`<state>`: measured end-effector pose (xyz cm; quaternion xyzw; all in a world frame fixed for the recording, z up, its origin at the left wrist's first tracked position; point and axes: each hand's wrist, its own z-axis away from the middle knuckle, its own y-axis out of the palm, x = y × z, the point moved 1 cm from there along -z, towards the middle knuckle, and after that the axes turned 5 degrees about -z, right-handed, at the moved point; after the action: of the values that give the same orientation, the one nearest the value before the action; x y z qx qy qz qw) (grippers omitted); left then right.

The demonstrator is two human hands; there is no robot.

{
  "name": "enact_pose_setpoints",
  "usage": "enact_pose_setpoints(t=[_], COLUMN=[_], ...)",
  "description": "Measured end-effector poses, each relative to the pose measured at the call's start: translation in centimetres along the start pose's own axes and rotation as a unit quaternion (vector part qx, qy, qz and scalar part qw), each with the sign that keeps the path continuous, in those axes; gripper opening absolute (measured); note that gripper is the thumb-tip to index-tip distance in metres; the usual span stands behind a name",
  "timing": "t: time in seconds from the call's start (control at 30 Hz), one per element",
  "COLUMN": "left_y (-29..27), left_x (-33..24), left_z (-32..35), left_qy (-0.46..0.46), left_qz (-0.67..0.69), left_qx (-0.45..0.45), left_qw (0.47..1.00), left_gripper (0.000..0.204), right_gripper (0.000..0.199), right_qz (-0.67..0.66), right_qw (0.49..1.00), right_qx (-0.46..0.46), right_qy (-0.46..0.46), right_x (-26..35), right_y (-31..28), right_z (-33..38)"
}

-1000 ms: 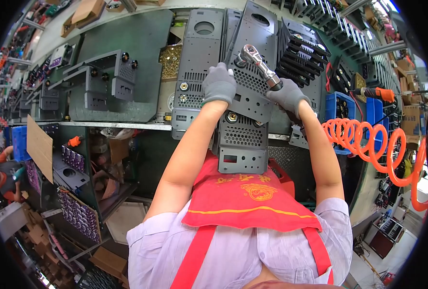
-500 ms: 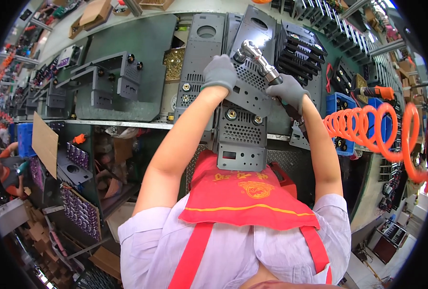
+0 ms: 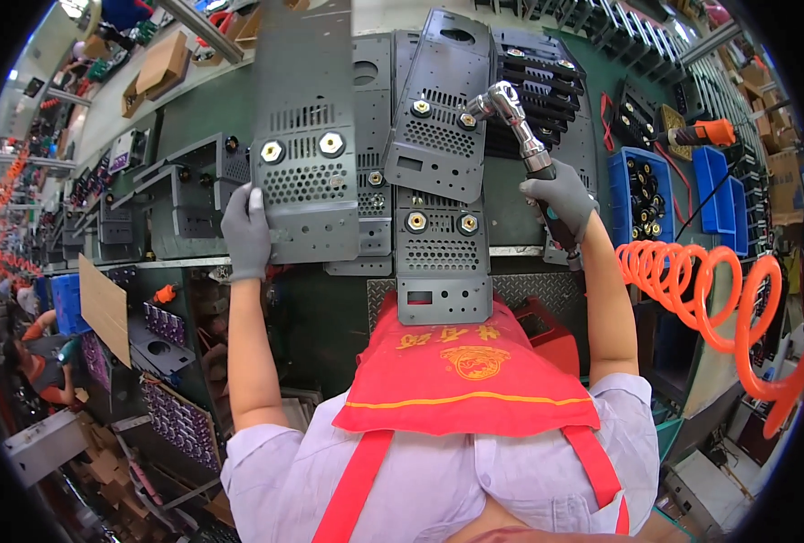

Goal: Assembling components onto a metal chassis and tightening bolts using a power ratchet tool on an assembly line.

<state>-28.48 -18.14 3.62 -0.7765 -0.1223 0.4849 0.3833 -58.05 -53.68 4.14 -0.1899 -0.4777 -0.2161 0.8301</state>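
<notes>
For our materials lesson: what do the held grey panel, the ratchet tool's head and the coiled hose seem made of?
Grey panel: probably sheet metal, matte-coated; thin, cleanly punched.
Ratchet head: likely chromed or polished steel; bright, mirror-like highlights.
Coiled hose: apparently plastic, smooth, glossy orange; shiny, even loops.

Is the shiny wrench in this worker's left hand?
No, the right hand grips the wrench, while the left hand holds a grey metal plate by its edge.

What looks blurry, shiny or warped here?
Head view, upper left: the grey panel at the left hand smears toward its top; head view, centre: bright glints on the ratchet tool; head view, edges: surroundings curve, and the corners go black.
</notes>
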Motion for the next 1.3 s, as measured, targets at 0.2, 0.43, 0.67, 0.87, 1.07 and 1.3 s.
enact_pose_setpoints(t=[0.2, 0.43, 0.67, 0.87, 1.07, 1.3], left_y=[5.2, 11.9, 10.0, 15.4, 20.9, 20.6], left_x=[6.1, 10.3, 7.5, -7.3, -9.9, -8.7], left_z=[4.2, 8.9, 2.7, -6.8, -6.2, -6.0], left_qy=[0.036, -0.006, -0.145, 0.101, -0.013, -0.039], left_qz=[-0.046, -0.089, -0.361, -0.092, -0.304, -0.262], left_qx=[-0.048, 0.030, 0.359, 0.097, 0.191, 0.246], left_qw=[0.997, 0.996, 0.849, 0.986, 0.933, 0.932], left_gripper=[0.029, 0.028, 0.026, 0.034, 0.037, 0.036], right_gripper=[0.029, 0.031, 0.035, 0.037, 0.032, 0.031], right_qz=[0.061, 0.080, 0.177, 0.220, 0.245, 0.268], right_qw=[0.996, 0.994, 0.982, 0.969, 0.960, 0.953], right_qx=[-0.062, -0.044, -0.055, -0.071, -0.092, -0.090], right_qy=[0.002, 0.053, 0.040, 0.083, 0.097, 0.111], right_x=[-4.3, -4.2, -4.7, -2.0, -2.3, -1.7], right_y=[-0.3, 0.5, -0.9, 0.2, 1.3, 2.0], right_z=[-4.1, -4.9, -6.4, -5.4, -5.4, -5.1])
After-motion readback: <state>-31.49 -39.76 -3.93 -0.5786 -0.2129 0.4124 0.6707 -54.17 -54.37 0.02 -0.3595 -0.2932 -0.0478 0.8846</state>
